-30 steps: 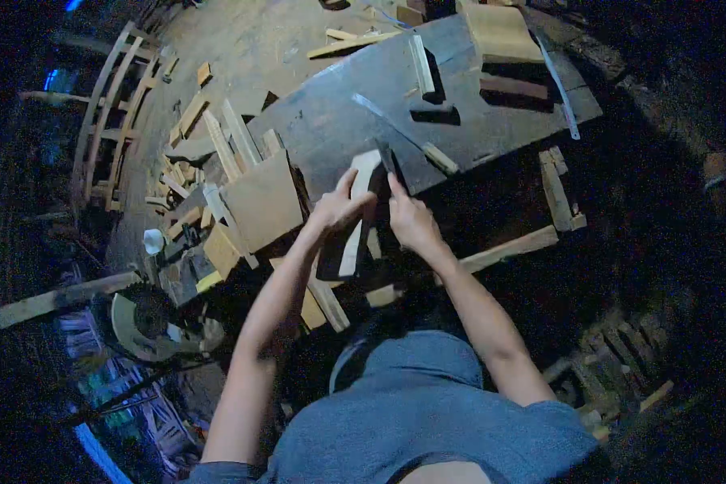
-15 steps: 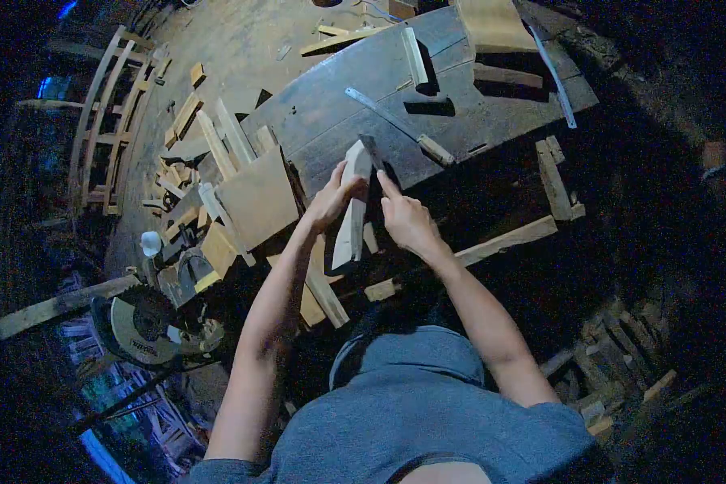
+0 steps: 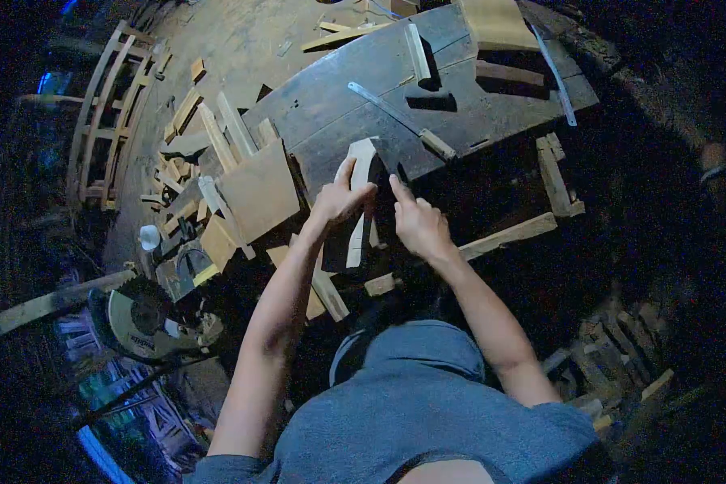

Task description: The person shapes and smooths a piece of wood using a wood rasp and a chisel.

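My left hand grips a long, pale shaped piece of wood over the near edge of the dark bench top. Its upper end is faceted; its lower end points toward me. Just right of the wood, my right hand is closed with the index finger stretched forward. A dark, narrow shape shows by the wood's upper end, ahead of that finger; I cannot tell what the right hand holds. Farther up lies a bevel gauge with a metal blade and a wooden handle.
A flat board and several wood offcuts lie left of my hands. A circular saw sits at lower left. On the bench's far side are a wooden strip, a curved wooden block and a metal ruler.
My right hand has moved slightly right and down, away from the wood. The wood has turned in my left hand, its lower end swinging right, and the left hand has shifted slightly right.
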A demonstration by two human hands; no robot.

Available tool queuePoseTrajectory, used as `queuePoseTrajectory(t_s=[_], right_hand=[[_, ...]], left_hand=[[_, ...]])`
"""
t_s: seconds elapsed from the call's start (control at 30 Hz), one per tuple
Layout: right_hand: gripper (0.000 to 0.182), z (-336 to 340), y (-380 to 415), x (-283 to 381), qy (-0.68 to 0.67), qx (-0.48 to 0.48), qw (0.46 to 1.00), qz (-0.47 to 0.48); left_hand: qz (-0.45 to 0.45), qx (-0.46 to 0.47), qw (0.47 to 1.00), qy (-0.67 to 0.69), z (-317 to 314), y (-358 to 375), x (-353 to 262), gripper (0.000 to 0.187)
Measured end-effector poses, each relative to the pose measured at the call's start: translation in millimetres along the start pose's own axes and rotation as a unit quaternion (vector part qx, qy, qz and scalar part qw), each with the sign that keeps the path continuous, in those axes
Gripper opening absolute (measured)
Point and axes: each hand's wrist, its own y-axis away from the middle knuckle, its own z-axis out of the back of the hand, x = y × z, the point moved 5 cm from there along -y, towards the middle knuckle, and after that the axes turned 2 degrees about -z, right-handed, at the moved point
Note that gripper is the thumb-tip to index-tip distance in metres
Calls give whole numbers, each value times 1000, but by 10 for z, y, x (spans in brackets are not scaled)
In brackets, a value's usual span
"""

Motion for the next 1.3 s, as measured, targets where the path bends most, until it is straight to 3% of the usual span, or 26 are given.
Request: queuePoseTrajectory(t_s=[0.13,0.2,0.33,0.4,0.47,0.53,0.57,0.6,0.67,0.73,0.8,0.87,1.03,1.2,1.3], right_hand=[[52,23,-245,-3,-36,5,999,-1],[52,14,-220,38,-44,32,998,-11],[52,48,-37,117,-108,5,994,13],[52,50,-209,171,-99,32,995,1],[51,40,-316,213,-125,38,990,-43],[50,43,-177,201,-165,35,985,-39],[51,39,-53,198,-139,31,990,-18],[51,20,42,183,-112,31,993,-2],[51,-7,-118,123,-129,17,991,12],[51,-73,-416,55,-182,69,979,-63],[51,-37,-355,110,-169,50,983,-52],[51,9,-8,194,-99,18,995,15],[52,23,-425,142,-104,53,993,-24],[52,62,-36,192,-74,55,996,-11],[52,119,-217,210,-100,32,994,14]], left_hand=[[22,23,999,-6,-34,29,7,96],[-16,-13,999,40,-16,-23,62,97],[-9,-22,997,78,-11,38,82,89],[-75,-11,936,344,-26,-67,55,82],[-52,17,944,326,-17,-46,92,76],[-71,-18,985,154,75,-12,114,77],[-61,-1,966,253,44,27,98,79],[-55,4,965,257,32,75,80,79],[-35,0,970,240,31,150,25,82],[-33,-10,974,225,19,87,96,83],[-92,-34,973,209,-41,-79,259,82],[-60,-1,959,277,-53,-16,230,81],[-65,-3,967,246,-42,31,208,82],[-58,6,977,204,11,70,171,82],[-35,29,938,342,-26,25,142,86]])
